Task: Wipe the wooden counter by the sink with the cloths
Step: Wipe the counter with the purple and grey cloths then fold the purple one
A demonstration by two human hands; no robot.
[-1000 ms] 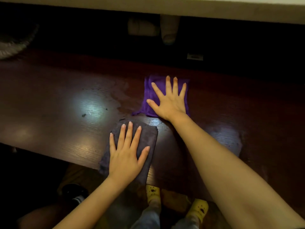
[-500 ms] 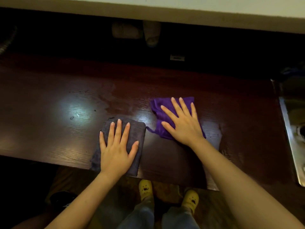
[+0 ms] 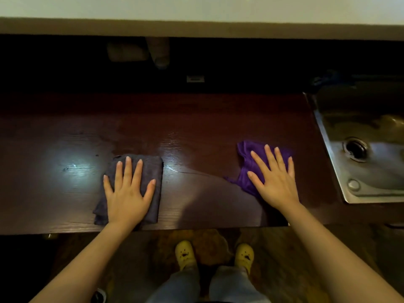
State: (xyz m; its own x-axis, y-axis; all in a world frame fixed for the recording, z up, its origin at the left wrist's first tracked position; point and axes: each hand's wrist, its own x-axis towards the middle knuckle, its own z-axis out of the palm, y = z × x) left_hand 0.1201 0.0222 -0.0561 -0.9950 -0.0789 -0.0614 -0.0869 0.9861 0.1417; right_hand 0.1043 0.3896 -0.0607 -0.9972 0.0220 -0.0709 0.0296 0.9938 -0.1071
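Both hands were laid flat, fingers spread, nothing actually gripped. The left hand was pressed on the grey cloth, which sat near the front edge of the wooden counter. The right hand was pressed on the purple cloth, bunched up and just beside the sink.

What could go wrong: the purple cloth could be pushed over the steel rim into the basin if the stroke is carried further right. The grey one could be dragged off the front edge, since it was only pinned by a palm. A wet streak between the cloths could get missed too.

No brand or readable writing was spotted; a small pale tag on the dark back wall was probably a label, but it was too blurred to read.
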